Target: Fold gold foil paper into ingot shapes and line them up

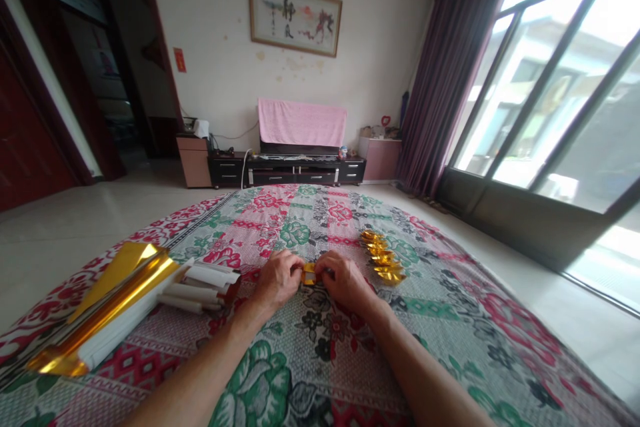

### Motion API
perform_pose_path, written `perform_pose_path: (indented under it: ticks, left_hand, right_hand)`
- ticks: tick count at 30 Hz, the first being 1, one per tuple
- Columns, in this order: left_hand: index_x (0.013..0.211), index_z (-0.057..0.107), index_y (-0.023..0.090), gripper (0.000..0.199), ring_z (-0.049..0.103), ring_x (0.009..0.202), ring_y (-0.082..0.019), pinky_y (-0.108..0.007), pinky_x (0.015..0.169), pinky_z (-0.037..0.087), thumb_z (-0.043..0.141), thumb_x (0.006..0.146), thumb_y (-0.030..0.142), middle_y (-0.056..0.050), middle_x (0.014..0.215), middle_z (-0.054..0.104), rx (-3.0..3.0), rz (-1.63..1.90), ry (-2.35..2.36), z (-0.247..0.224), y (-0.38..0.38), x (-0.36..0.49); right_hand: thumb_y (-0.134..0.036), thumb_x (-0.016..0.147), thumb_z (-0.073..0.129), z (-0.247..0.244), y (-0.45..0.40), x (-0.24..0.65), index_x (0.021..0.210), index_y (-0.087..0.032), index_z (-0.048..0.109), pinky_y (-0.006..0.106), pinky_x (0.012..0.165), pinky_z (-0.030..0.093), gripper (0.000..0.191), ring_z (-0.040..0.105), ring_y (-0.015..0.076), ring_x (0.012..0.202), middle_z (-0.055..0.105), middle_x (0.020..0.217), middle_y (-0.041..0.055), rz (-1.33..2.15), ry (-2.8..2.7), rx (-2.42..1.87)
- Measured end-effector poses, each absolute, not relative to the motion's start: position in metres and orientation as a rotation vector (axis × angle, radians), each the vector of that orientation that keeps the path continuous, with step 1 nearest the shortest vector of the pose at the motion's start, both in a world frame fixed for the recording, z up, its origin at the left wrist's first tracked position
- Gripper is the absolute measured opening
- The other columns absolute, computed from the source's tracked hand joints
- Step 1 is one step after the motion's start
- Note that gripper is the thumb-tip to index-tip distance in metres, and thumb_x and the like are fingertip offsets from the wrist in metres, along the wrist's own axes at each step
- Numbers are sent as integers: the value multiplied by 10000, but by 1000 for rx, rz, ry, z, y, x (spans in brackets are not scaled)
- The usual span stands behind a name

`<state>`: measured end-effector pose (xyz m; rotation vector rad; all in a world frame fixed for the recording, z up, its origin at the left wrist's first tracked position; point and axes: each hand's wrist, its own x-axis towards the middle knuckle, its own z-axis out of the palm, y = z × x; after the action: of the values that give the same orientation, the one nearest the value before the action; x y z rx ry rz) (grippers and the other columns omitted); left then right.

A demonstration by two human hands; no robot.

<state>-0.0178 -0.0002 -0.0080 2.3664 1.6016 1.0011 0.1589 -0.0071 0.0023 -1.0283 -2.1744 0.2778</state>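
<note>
Fingers (296, 261) of the left hand (273, 283) are pinched on one side of a small gold foil piece (309, 274), and here's the right hand (345, 279) clamped on the other! The piece sits right between them, close to both, lying crosswise from hand to hand; it's too small to call a definite long axis. Out to the right, just beyond the right hand and clearly nearer to it than to the left, there's a row of folded gold pieces (389, 273), running away and slightly leftward across the patterned cloth (300, 340). The count: two hands, one piece held, about five or six in that row, overlapping too much to be certain. Over on the left, nearer the left hand, come several white paper rolls (193, 291), number unclear, and beside them large gold sheets (120, 297), layered, slanting away to the right, no firm count there either.
</note>
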Motion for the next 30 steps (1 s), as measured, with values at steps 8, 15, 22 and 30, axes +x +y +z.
perform_pose_path:
  ticks: [8,15,22,30]
  left_hand:
    - [747,656,186,179,524,830,-168,-302,805,405,485,797,166,-43,789,606,2572,952,1467,-10,-1,-21]
    - [760,662,184,227,526,834,-172,-300,794,420,445,797,125,-54,796,598,2712,839,1324,-4,-3,-25]
    - [825,660,193,250,511,839,-178,-304,799,416,416,824,141,-61,867,597,2797,687,1190,7,-12,-32]
    - [893,643,192,271,496,859,-184,-284,783,408,383,843,131,-67,904,579,2767,557,1321,12,-22,-27]
  right_hand:
    - [6,684,430,7,-12,158,746,-175,625,228,721,409,273,531,125,755,579,767,21,225,-2276,-1007]
    - [-30,677,497,12,-14,160,765,-189,672,236,778,422,253,558,127,823,616,847,21,294,-2329,-985]
    - [-110,764,527,17,-10,167,836,-213,700,236,797,428,214,574,123,853,632,928,22,324,-2419,-947]
    - [-173,823,525,10,-8,168,864,-213,697,219,779,418,181,571,117,850,635,927,25,262,-2439,-934]
